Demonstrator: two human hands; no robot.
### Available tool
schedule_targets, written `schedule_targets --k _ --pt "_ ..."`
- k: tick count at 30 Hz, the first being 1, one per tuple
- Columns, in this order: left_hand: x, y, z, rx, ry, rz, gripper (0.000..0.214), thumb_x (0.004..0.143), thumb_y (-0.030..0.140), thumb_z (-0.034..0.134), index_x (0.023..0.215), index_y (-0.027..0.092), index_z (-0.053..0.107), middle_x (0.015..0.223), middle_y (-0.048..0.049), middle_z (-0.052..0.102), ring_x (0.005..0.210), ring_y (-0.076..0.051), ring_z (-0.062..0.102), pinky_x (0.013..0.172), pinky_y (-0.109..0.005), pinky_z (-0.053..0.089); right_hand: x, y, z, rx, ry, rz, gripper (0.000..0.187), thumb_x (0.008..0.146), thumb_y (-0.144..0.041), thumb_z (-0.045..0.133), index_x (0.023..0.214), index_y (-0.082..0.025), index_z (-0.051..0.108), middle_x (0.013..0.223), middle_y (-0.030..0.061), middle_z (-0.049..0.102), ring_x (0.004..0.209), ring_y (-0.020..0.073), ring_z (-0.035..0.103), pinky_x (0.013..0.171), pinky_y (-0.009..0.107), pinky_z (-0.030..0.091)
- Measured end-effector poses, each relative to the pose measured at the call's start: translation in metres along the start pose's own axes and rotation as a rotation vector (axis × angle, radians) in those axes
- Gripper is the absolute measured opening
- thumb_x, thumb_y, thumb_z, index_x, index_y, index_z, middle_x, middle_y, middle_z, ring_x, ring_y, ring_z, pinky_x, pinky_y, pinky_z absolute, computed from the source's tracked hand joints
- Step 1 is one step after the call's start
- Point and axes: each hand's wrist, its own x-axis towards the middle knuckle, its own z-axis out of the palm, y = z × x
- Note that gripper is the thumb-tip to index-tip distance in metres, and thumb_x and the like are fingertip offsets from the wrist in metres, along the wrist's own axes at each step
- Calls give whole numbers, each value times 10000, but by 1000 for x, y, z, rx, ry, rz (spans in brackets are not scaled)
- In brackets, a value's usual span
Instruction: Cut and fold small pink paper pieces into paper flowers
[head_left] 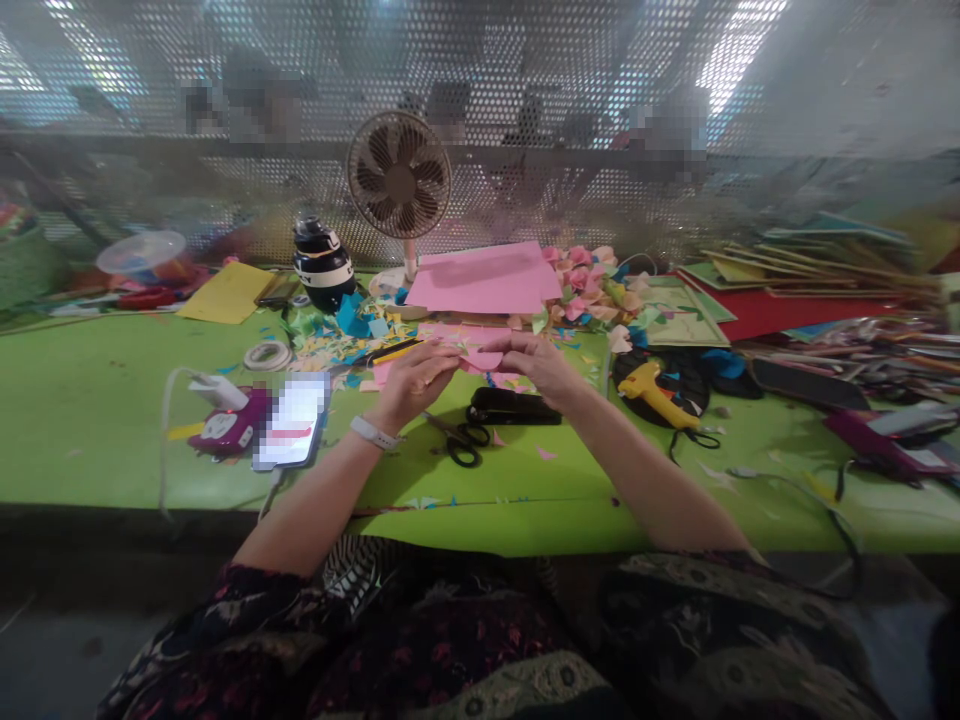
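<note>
Between my two hands is a small piece of pink paper [481, 361], its edges pinched on either side. My left hand [421, 379], with a white watch on the wrist, closes on its left edge. The fingers of my right hand [536, 362] grip its right edge. Below the hands lie black-handled scissors [463, 440] and a black stapler [516, 407]. A large pink sheet [484, 278] stands tilted behind, with pink paper scraps beneath it.
Colourful paper scraps and a roll of white tape [268, 356] lie left of centre. A phone [294, 420] and purple power strip [232, 420] sit left. Behind stand a fan [400, 178] and black bottle [322, 265]. Paper flowers [581, 280] and a yellow glue gun [660, 395] are right.
</note>
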Motion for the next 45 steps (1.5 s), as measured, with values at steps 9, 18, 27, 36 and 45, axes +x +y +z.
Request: schedule_targets --k 9,18,27,36,45 --pt "5 12 0 -104 9 -192 66 893 192 648 871 191 710 924 -56 782 926 -177 741 947 -392 584 2 9 2 -135 33 -173 158 697 -247 728 842 -193 761 833 14 742 751 146 652 780 314 541" --pt "3 7 7 -175 14 -394 389 850 203 713 1218 157 599 902 -54 732 775 -133 701 766 -271 571 -5 11 9 -369 116 -418 158 783 -245 627 852 -217 767 881 43 738 847 197 657 831 351 526" --pt "-2 -2 7 -74 -33 -295 240 866 90 636 1030 209 764 878 -53 743 818 -160 680 748 -303 569 -8 16 9 -672 84 -589 268 856 -168 560 1004 -244 770 1023 64 749 959 235 652 907 413 501" --pt "-3 1 9 10 35 -210 200 888 129 646 1021 214 769 855 -37 735 765 -135 675 692 -254 548 -10 20 7 -1011 176 -793 336 942 -136 487 1069 -253 775 954 91 723 938 266 598 861 441 485" --pt "-3 -1 3 48 -71 -141 241 930 161 588 1123 204 727 972 -68 747 883 -163 697 794 -299 571 -9 23 7 -1049 123 -772 379 926 -99 479 1133 -255 755 995 92 704 957 267 588 873 432 478"
